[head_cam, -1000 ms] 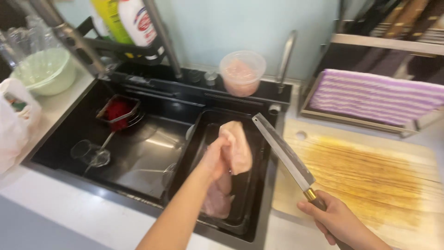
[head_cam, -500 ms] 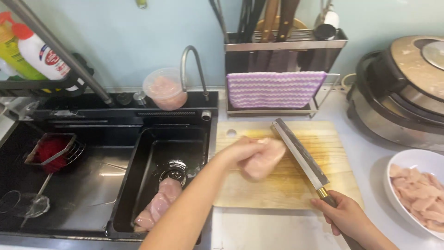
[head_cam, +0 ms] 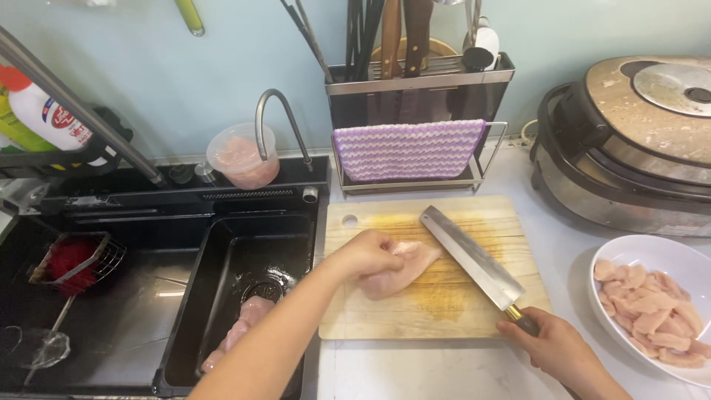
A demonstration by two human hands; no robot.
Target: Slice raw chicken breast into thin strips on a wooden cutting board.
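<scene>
A raw chicken breast (head_cam: pixel 400 268) was held down on the wooden cutting board (head_cam: pixel 415 318) by the left hand (head_cam: pixel 368 255), whose fingers were curled over the left end of the meat and pressed onto it. The handle of a broad cleaver (head_cam: pixel 474 261) was gripped in the closed right hand (head_cam: pixel 552 344) at the board's lower right corner, and the blade was laid across the board just to the right of the breast (whether its edge touched the meat could not be told).

To the left, more raw chicken (head_cam: pixel 241 326) was seen lying in the dark basin of the sink (head_cam: pixel 185 311), near the drain. A white plate (head_cam: pixel 629 255) of sliced chicken pieces was placed at the right edge of the counter, well apart from the board. Behind the board, a purple-and-white striped cloth (head_cam: pixel 407 148) was draped over a metal rack, and a clear plastic tub (head_cam: pixel 241 154) was set on the sink's back ledge beside the curved faucet (head_cam: pixel 278 122).
</scene>
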